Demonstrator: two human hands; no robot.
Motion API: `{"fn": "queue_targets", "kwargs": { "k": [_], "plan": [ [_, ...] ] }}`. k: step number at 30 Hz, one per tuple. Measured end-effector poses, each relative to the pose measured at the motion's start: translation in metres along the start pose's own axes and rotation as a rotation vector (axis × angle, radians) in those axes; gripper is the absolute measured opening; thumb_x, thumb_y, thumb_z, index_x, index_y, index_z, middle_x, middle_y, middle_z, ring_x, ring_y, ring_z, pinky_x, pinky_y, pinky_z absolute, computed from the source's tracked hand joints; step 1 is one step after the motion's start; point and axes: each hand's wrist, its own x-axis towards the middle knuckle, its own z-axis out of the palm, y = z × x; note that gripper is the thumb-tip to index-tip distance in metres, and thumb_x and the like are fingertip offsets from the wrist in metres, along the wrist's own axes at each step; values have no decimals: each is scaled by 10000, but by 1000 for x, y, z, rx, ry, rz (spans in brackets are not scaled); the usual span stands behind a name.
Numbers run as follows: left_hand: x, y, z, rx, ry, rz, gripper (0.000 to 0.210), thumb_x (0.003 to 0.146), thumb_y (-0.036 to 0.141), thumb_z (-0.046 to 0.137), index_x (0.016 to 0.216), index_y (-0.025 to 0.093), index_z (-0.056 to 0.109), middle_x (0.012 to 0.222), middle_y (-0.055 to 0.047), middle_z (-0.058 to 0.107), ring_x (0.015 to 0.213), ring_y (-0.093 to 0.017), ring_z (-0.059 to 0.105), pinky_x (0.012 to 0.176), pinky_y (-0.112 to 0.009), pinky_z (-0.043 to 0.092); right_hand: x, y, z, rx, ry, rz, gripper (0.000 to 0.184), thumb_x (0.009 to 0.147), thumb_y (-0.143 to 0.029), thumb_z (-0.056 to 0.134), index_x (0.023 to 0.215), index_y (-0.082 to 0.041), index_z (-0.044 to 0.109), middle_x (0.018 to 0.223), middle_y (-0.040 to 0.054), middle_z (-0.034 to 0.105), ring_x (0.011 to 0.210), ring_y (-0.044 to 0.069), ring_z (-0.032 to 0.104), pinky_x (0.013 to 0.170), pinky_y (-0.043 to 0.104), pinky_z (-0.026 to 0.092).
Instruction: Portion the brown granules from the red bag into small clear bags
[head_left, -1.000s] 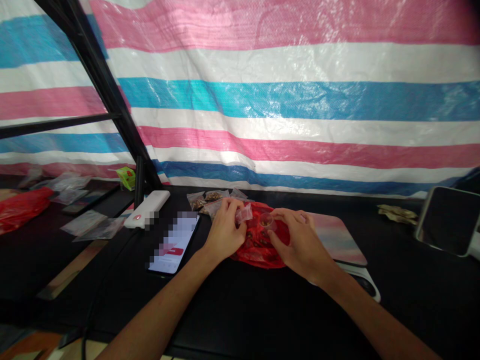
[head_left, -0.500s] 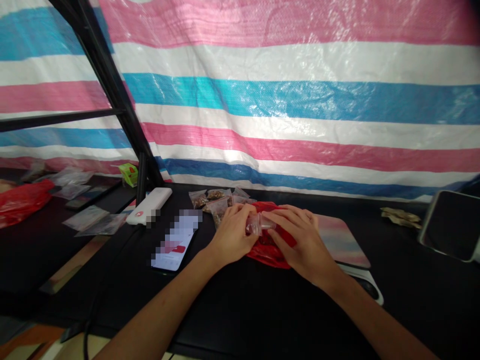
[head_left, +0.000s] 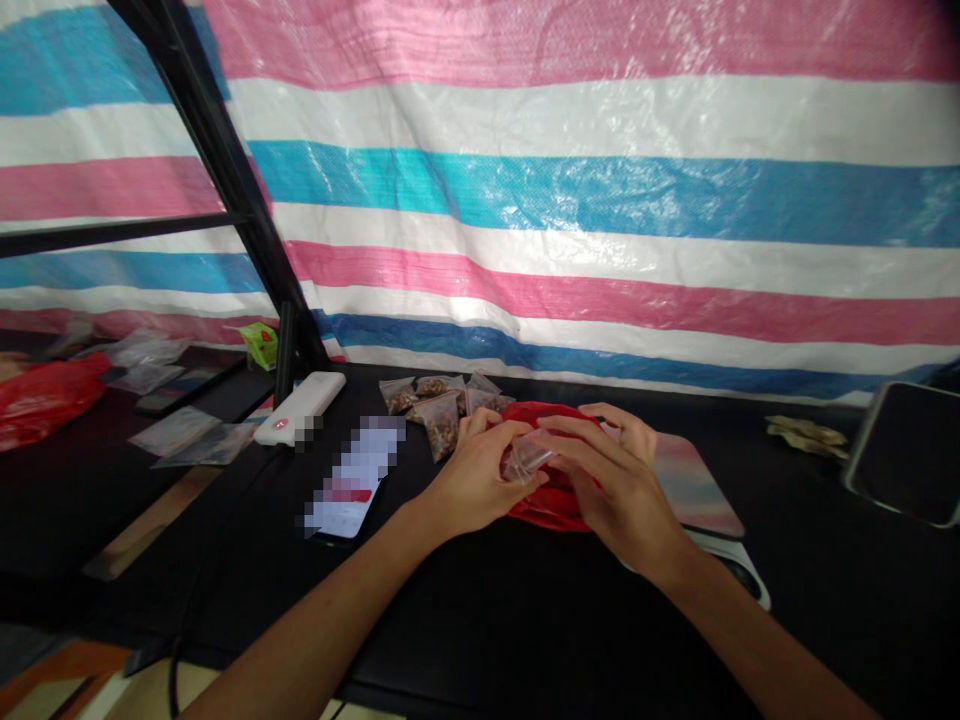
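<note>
My left hand [head_left: 476,470] grips the left side of a small clear plastic bag [head_left: 527,456], thumb and fingers closed on it. From the right, my right hand [head_left: 619,480] has its fingers bent onto the same bag; its fingertips partly hide the edge. Both hands are over a red plastic bag [head_left: 551,510] lying on the black table, whose contents I cannot make out. Just beyond my left hand lie several small clear bags [head_left: 439,415] filled with brown bits.
A lit phone [head_left: 352,490] and a white power bank [head_left: 301,408] lie to the left. Flat clear bags [head_left: 176,432] and another red bag [head_left: 52,400] are farther left. At right are a pinkish flat case [head_left: 697,480], crumpled brown scrap [head_left: 806,436] and a dark-screened device [head_left: 907,450].
The small clear bag looks more spread between my hands. My hands have shifted slightly to the right, uncovering more of the filled bags behind.
</note>
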Motion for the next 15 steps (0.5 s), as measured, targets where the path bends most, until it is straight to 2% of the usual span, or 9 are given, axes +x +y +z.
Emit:
{"fn": "queue_targets", "kwargs": {
  "k": [5,10,13,15],
  "plan": [
    [-1,-1,0,-33,22,81,380,877,392,772,1195,223,653,1142,-47,702,1072,-241,594,1017,-414,418,1,-4,-7,8,22,-58,403,1007,-157,595,1360,-348,627,1357,19,696,1288,307,527,1074,510,340],
    [0,-9,1,-158,80,14,378,838,189,740,1186,223,598,1093,-23,704,943,-190,648,874,-312,491,4,-10,-8,38,37,-16,325,971,-322,693,1288,-299,621,1160,44,736,1169,300,586,1016,470,351],
    [1,-10,0,-153,193,-35,297,894,184,658,1179,236,594,1044,-9,692,887,-162,646,825,-281,489,6,-10,-8,15,97,84,282,985,-314,655,1259,-272,604,1128,53,729,1141,292,597,996,458,356],
    [1,-9,-2,-122,301,-94,229,932,226,621,1159,237,590,978,-4,686,850,-157,647,803,-278,481,7,-9,-8,5,65,153,262,974,-308,656,1229,-269,609,1137,51,725,1132,288,602,981,454,357]
  ]
}}
